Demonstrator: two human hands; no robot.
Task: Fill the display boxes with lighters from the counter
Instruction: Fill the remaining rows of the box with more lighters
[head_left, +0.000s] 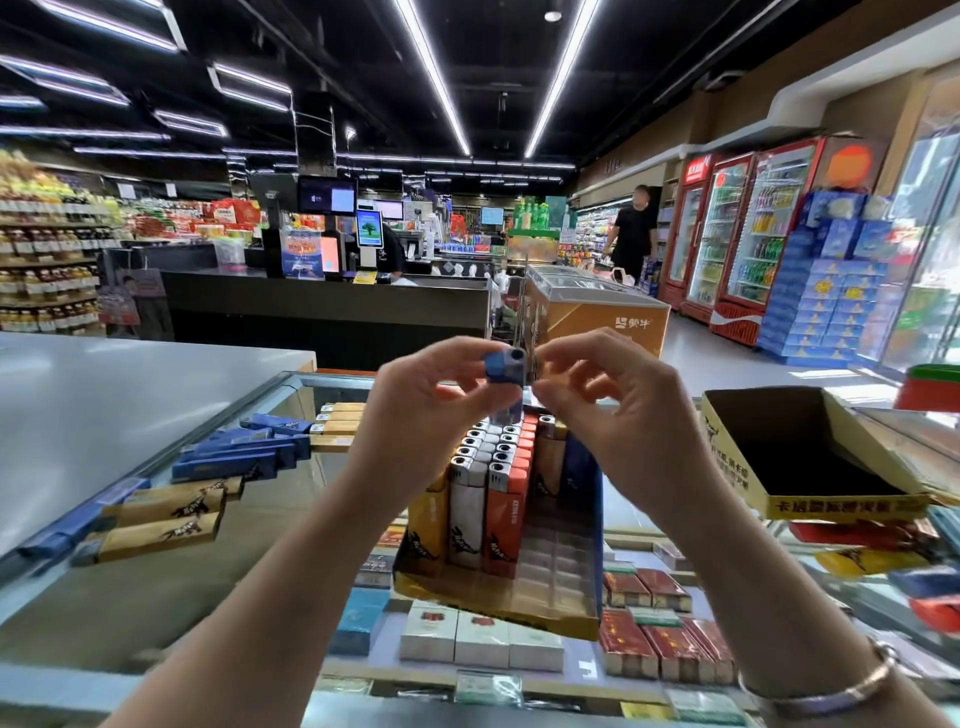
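**My arms and hands as seen from the head camera**

Both my forearms are bare, with no sleeves visible. My left hand (415, 395) wears nothing. My right hand (618, 395) has a slim pinkish metallic bracelet (831, 693) at its wrist.

1. Both bare forearms rise from the lower edge and angle inward, so the hands meet at mid-frame.
2. The left hand (426, 384) is raised, its fingers (470, 358) and thumb curled in a pinch.
3. The right hand (608, 384) is just beside it, thumb and forefinger nearly closed, the other fingers loosely curled.
4. A bracelet (831, 691) circles the right wrist.
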